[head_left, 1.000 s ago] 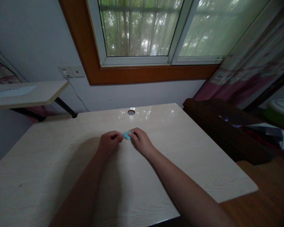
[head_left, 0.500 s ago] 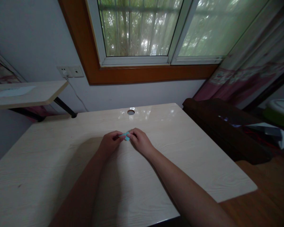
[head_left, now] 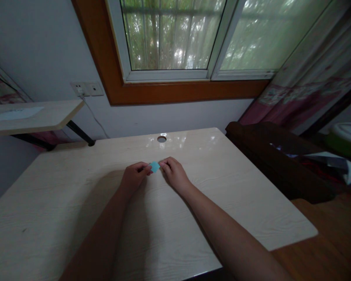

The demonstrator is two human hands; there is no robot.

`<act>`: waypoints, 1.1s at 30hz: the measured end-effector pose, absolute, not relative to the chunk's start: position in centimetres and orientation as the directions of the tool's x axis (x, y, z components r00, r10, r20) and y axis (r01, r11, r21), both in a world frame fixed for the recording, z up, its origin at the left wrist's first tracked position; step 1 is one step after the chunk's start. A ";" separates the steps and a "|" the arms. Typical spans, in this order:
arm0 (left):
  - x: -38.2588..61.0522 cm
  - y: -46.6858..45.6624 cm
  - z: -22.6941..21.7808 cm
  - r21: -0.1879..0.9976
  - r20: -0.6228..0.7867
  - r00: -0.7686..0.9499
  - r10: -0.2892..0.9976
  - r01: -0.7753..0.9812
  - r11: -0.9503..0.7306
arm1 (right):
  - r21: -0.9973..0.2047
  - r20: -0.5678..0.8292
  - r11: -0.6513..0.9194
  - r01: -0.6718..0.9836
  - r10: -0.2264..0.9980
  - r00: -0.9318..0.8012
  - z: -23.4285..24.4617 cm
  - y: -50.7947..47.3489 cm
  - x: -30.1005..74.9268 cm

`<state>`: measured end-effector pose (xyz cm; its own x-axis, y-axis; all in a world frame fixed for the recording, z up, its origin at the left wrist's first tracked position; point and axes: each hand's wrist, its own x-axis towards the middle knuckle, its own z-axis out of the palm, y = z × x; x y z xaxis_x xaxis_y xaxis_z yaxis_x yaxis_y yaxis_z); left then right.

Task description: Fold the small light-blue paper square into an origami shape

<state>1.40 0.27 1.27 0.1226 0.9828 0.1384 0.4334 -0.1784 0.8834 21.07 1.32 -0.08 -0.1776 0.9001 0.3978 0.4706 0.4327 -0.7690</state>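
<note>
Grey daylight from the sliding window point(head_left: 169, 39) falls across the pale surface point(head_left: 251, 191), seen in the head view; its back edge runs along the wall point(head_left: 169, 115), with a round hole point(head_left: 162, 139) cut just inside it; on the right its side slants down past the dark wooden furniture point(head_left: 260, 156) to a corner above the brown floor point(head_left: 324, 238); the near edge shows below the right forearm.

From where I stand, a small turquoise piece point(head_left: 155, 167), apparently paper, sits between the two hands, toward the far part of the surface and nearer me than the hole; the left hand point(head_left: 133, 176) has its thumb and fingers closed on the left end; the right hand point(head_left: 174, 174) has thumb and forefinger nearly together at the opposite corner, though I can't tell whether they grip it or only touch it.

Broad stretches of wood grain give the arms room either side; a raised shelf point(head_left: 57, 121) on black legs overhangs the far left corner.
</note>
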 end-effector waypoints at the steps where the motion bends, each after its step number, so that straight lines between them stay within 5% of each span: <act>1: 1.4 0.3 1.3 0.886 0.139 0.121 0.983 0.429 -0.178 | -0.776 0.397 0.423 0.468 0.904 -0.159 -0.1 1.3 21.1; 13: 1.7 0.2 1.7 0.880 0.107 0.156 0.982 0.445 -0.167 | -0.757 0.365 0.479 0.444 0.874 -0.321 0.6 0.9 21.0; 33: 1.1 0.4 1.4 0.939 0.125 -0.043 0.991 0.329 -0.104 | -0.902 0.249 0.272 0.336 0.962 -0.112 -0.4 1.7 21.2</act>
